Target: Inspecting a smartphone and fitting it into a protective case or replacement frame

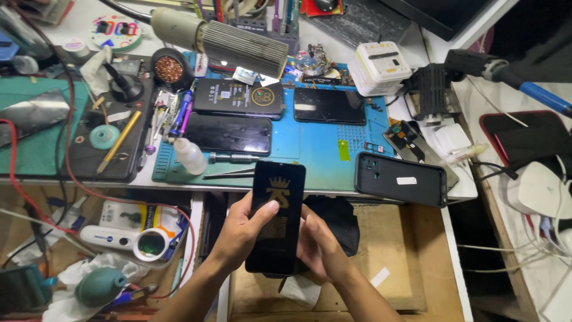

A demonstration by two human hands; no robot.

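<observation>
Both my hands hold a black phone screen panel [277, 214] with a gold crown mark on its protective film, upright in front of the bench edge. My left hand [241, 229] grips its left side, thumb lying across the face. My right hand [322, 247] cups the lower right edge from behind. On the blue work mat [316, 149] beyond lie three more dark phones or screens [238, 98] [229, 134] [329, 106]. A black phone case [400, 179] rests at the mat's right edge.
A small white squeeze bottle [190, 156], screwdriver [232, 158] and tweezers lie near the mat's front. A hot-air nozzle [238, 45] sits behind. A white charger block [381, 65] and soldering handle [506, 74] are on the right. An open drawer [393, 250] lies below my hands.
</observation>
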